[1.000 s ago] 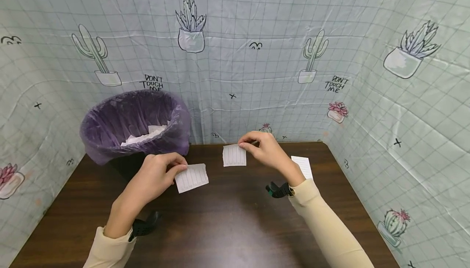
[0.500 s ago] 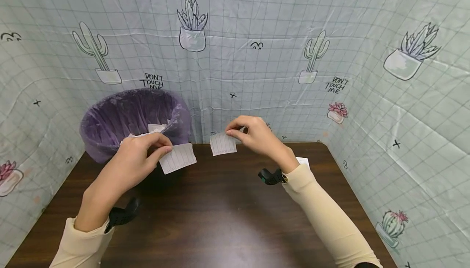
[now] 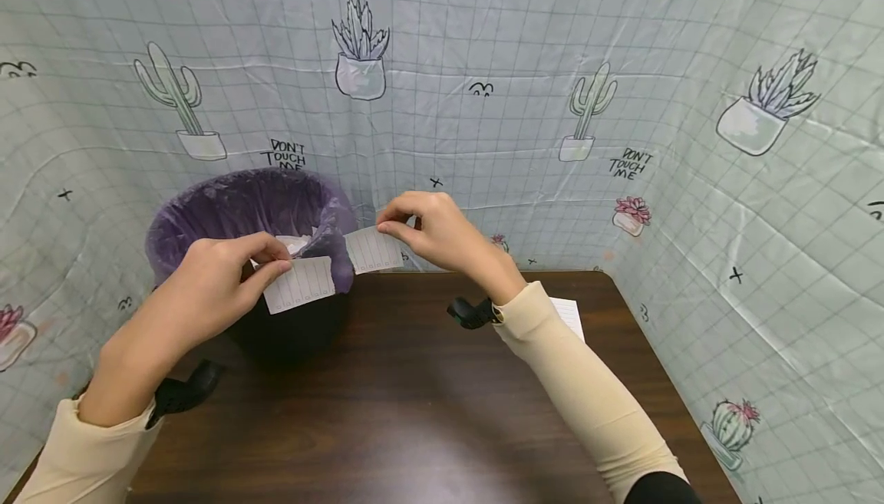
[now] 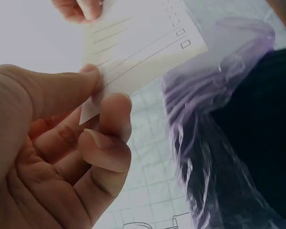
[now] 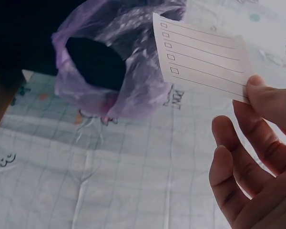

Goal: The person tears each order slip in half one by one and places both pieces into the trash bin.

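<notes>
Between thumb and fingertips my left hand (image 3: 214,278) pinches a torn piece of lined paper (image 3: 301,286) with a row of checkboxes. It hangs in front of the near right side of the trash can (image 3: 290,339). My right hand (image 3: 438,232) pinches a second torn piece of lined paper (image 3: 376,249) by its upper corner. That piece sits right beside the purple bag's (image 3: 338,220) folded rim. In the right wrist view the paper (image 5: 200,57) shows several checkboxes along one edge. White paper (image 3: 295,244) lies inside the bag, partly hidden by my left hand.
A lined sheet (image 3: 568,317) lies at the right of the dark wooden table (image 3: 428,404), partly hidden by the right sleeve. A fabric backdrop (image 3: 470,143) with cactus prints rises behind and on both sides.
Both hands have moved left and upward, each still pinching its paper piece. The left piece has come in front of the trash can, and the right piece has reached the bag's rim.
</notes>
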The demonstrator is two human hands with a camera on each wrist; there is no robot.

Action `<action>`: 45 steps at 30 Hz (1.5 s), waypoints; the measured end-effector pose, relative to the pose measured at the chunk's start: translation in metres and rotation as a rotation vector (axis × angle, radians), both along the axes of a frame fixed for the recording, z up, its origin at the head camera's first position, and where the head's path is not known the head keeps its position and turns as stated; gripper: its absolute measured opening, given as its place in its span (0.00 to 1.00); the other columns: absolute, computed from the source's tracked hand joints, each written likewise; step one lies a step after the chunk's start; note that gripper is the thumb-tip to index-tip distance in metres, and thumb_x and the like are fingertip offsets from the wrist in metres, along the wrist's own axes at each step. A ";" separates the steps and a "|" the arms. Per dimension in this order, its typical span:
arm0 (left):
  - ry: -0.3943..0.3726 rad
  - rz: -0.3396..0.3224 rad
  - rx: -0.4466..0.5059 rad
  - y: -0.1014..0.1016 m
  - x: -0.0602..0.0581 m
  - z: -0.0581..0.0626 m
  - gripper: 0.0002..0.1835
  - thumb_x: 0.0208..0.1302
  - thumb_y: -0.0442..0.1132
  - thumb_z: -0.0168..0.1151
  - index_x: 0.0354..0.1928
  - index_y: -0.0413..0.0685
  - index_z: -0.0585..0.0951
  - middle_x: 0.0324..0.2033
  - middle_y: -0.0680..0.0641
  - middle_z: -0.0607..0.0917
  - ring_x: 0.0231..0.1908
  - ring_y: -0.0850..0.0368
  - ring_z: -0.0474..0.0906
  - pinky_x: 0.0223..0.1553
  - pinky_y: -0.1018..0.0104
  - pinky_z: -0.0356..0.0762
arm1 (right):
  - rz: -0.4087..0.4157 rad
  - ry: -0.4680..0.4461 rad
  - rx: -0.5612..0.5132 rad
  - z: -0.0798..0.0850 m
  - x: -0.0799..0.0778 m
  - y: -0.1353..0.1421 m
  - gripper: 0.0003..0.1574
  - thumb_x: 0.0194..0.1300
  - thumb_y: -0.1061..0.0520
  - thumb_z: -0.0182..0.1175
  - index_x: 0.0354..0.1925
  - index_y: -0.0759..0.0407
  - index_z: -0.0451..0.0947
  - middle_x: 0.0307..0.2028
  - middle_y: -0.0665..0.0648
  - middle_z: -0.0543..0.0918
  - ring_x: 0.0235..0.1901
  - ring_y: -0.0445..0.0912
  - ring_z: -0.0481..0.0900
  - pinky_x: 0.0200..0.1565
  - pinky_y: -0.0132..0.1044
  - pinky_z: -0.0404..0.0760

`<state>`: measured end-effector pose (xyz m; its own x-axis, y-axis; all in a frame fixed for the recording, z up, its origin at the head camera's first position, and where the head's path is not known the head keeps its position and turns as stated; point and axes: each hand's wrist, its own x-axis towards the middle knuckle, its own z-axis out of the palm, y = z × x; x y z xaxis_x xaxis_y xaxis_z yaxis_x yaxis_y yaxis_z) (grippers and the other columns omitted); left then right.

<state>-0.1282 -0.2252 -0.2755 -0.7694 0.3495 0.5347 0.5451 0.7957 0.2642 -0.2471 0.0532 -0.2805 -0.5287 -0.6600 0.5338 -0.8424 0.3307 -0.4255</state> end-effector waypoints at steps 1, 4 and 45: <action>0.004 0.001 -0.003 -0.002 0.000 0.001 0.04 0.63 0.31 0.72 0.37 0.47 0.86 0.27 0.53 0.88 0.22 0.68 0.74 0.24 0.69 0.71 | 0.005 -0.002 -0.001 0.002 0.000 -0.003 0.04 0.70 0.60 0.67 0.40 0.58 0.88 0.37 0.52 0.89 0.36 0.40 0.82 0.38 0.32 0.78; 0.005 0.005 -0.019 -0.006 -0.001 0.005 0.04 0.63 0.32 0.72 0.36 0.49 0.86 0.28 0.53 0.88 0.22 0.68 0.75 0.24 0.69 0.72 | 0.013 0.000 0.002 0.007 -0.002 -0.013 0.05 0.71 0.59 0.66 0.41 0.58 0.88 0.37 0.52 0.89 0.36 0.40 0.82 0.39 0.32 0.79; 0.115 0.259 -0.063 -0.067 -0.010 0.043 0.04 0.58 0.32 0.75 0.36 0.44 0.90 0.25 0.40 0.89 0.17 0.58 0.76 0.15 0.71 0.57 | -0.056 -0.245 0.019 0.035 -0.034 -0.088 0.11 0.76 0.53 0.61 0.47 0.55 0.87 0.43 0.50 0.89 0.43 0.39 0.83 0.47 0.27 0.78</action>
